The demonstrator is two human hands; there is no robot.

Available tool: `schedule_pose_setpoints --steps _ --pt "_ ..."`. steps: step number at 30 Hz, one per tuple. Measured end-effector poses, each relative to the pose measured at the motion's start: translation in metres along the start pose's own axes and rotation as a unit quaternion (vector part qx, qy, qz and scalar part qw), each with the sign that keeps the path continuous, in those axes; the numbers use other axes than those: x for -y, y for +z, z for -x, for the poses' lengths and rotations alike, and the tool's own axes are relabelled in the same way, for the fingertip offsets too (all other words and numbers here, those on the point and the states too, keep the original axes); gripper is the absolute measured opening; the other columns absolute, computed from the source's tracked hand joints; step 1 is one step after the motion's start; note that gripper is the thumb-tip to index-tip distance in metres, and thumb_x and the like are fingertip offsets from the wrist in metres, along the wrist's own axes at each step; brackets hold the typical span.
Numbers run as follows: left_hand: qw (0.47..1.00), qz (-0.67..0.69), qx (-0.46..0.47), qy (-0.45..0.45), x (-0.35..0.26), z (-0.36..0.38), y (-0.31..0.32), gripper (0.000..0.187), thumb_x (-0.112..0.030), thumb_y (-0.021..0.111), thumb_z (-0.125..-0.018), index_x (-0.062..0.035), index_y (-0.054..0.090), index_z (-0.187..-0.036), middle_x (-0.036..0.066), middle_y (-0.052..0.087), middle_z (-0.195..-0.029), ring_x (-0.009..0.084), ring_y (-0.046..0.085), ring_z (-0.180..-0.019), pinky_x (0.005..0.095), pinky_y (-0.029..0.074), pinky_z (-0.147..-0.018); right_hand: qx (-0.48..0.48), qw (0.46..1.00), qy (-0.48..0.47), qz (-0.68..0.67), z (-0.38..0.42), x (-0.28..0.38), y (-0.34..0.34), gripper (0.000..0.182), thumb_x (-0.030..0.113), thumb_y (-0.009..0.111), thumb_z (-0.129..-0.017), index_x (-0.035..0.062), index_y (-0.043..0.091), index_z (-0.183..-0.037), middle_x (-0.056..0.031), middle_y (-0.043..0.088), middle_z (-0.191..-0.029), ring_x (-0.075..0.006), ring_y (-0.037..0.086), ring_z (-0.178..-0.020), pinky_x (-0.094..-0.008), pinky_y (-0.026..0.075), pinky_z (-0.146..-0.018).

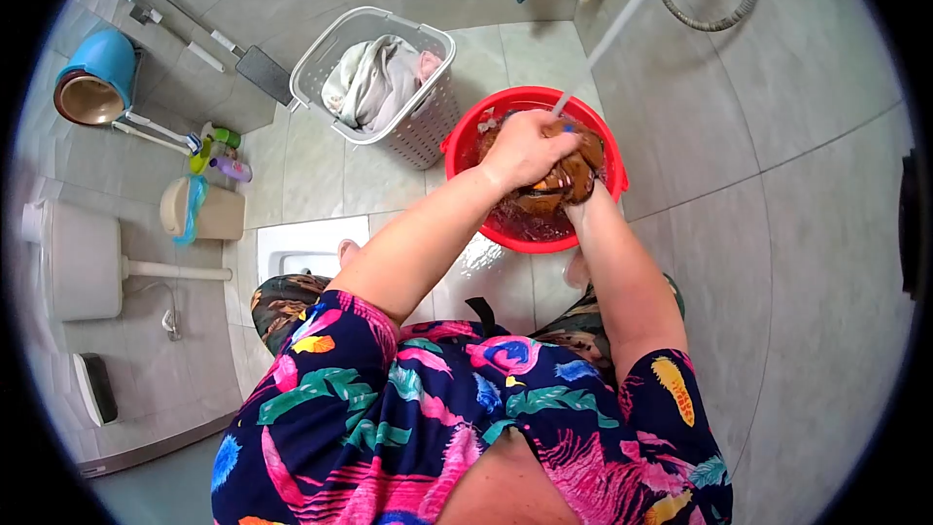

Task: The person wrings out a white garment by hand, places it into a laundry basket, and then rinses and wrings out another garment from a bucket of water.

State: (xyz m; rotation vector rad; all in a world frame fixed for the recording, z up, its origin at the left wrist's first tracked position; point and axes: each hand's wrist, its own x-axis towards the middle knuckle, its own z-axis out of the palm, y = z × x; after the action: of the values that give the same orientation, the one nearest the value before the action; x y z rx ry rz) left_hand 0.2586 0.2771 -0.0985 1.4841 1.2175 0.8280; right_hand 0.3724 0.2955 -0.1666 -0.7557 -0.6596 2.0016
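Note:
A red bucket (455, 175) of water stands on the tiled floor in front of me, with wet cloth in it. My left hand (525, 148) is closed on a wet brown garment (566, 175) over the bucket. My right hand (591, 206) reaches in from the right, and only its wrist end shows; the brown cloth covers its fingers. Dark, wet folds of the garment bunch between the two hands. A stream of water (562, 103) runs down into the bucket beside my left hand.
Left of the bucket stands a grey laundry basket (428, 117) with light-coloured clothes. A pale pipe (632, 15) slants down from above, and a shower hose (724, 24) hangs on the right wall. At left are a white cistern (83, 262), a small bin (219, 212) and bottles (231, 169).

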Motion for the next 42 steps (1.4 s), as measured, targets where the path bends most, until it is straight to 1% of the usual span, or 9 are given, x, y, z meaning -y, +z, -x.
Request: schedule_pose_setpoints --steps 2,3,5,11,12,18,26,33,42 --pt "0.983 -0.097 -0.155 -0.024 0.025 -0.002 -0.005 0.027 -0.019 0.066 -0.076 0.0046 0.065 -0.089 0.017 0.067 -0.088 0.0252 0.064 -0.082 0.0343 0.048 -0.078 0.169 0.959 0.079 -0.215 -0.035 -0.022 -0.065 0.03 0.032 0.043 -0.096 0.0087 0.058 -0.106 -0.0101 0.064 -0.1 -0.0222 0.064 -0.088 -0.0381 0.056 -0.074" --pt "0.973 -0.149 -0.168 -0.05 0.034 -0.001 -0.01 0.029 -0.019 0.064 -0.076 0.0051 0.064 -0.092 0.02 0.066 -0.091 0.0272 0.064 -0.086 0.0349 0.048 -0.08 -0.08 0.99 0.01 -0.113 -0.021 -0.009 -0.035 0.024 0.026 0.044 -0.095 0.008 0.057 -0.104 -0.0107 0.064 -0.096 -0.0234 0.064 -0.087 -0.0414 0.055 -0.074" --pt "0.952 -0.233 -0.19 -0.067 0.082 -0.005 -0.02 0.031 -0.012 0.06 -0.077 0.0044 0.061 -0.103 0.019 0.066 -0.094 0.0284 0.064 -0.094 0.035 0.047 -0.086 -0.159 0.985 -0.032 -0.06 -0.009 0.014 -0.004 0.023 0.022 0.049 -0.093 0.0078 0.055 -0.109 -0.0094 0.062 -0.101 -0.0212 0.063 -0.09 -0.0426 0.054 -0.075" --pt "0.988 0.078 0.025 0.131 0.056 0.009 -0.012 0.097 -0.005 0.072 -0.066 -0.0035 0.016 -0.145 0.019 0.033 -0.142 0.0263 0.035 -0.132 0.0356 0.03 -0.11 -0.049 0.993 -0.086 0.069 0.001 0.025 0.003 0.035 0.025 0.05 -0.093 0.0069 0.049 -0.123 -0.0068 0.057 -0.111 -0.0186 0.056 -0.103 -0.0326 0.047 -0.088" --pt "0.985 -0.071 -0.037 0.156 0.059 0.003 -0.007 0.103 -0.012 0.079 -0.064 -0.0027 0.017 -0.145 0.017 0.036 -0.142 0.0258 0.037 -0.131 0.0347 0.03 -0.11 -0.002 0.996 -0.056 0.076 0.005 0.024 0.008 0.04 0.025 0.05 -0.093 0.0063 0.046 -0.129 -0.0071 0.055 -0.116 -0.0185 0.054 -0.107 -0.0305 0.043 -0.092" --pt "0.981 0.142 -0.044 -0.122 0.109 -0.021 -0.023 0.041 0.0 0.067 -0.068 0.0021 0.06 -0.109 0.01 0.066 -0.104 0.0195 0.062 -0.094 0.033 0.049 -0.087 -0.063 0.974 0.096 0.194 0.002 0.039 -0.019 0.055 0.047 0.035 -0.096 0.0116 0.038 -0.139 -0.0137 0.059 -0.114 -0.0241 0.058 -0.106 -0.0384 0.047 -0.086" --pt "0.912 0.404 0.065 -0.018 0.001 0.008 -0.01 0.035 0.003 0.064 -0.067 0.0023 0.061 -0.102 0.008 0.066 -0.097 0.0187 0.064 -0.087 0.0318 0.05 -0.084 -0.173 0.967 0.143 -0.118 -0.018 -0.021 -0.05 0.046 0.044 0.043 -0.096 0.0106 0.054 -0.125 -0.0105 0.059 -0.121 -0.0275 0.058 -0.109 -0.046 0.048 -0.096" --pt "1.0 -0.014 -0.017 0.022 0.02 -0.01 0.001 0.031 -0.011 0.065 -0.073 0.0041 0.063 -0.101 0.013 0.068 -0.095 0.0198 0.064 -0.089 0.0316 0.048 -0.084 0.057 0.99 -0.015 -0.128 -0.03 -0.013 -0.057 0.036 0.033 0.043 -0.098 0.0074 0.056 -0.12 -0.0111 0.061 -0.116 -0.0245 0.061 -0.101 -0.0415 0.052 -0.087" --pt "0.911 -0.372 -0.043 -0.173 0.12 -0.002 -0.03 0.079 -0.027 0.078 -0.066 0.0057 0.037 -0.125 0.029 0.059 -0.107 0.0409 0.06 -0.099 0.0437 0.05 -0.086 -0.241 0.965 -0.048 0.088 -0.026 0.025 -0.069 0.04 0.034 0.05 -0.094 -0.0039 0.059 -0.104 -0.015 0.064 -0.1 -0.0268 0.061 -0.089 -0.0413 0.05 -0.078"
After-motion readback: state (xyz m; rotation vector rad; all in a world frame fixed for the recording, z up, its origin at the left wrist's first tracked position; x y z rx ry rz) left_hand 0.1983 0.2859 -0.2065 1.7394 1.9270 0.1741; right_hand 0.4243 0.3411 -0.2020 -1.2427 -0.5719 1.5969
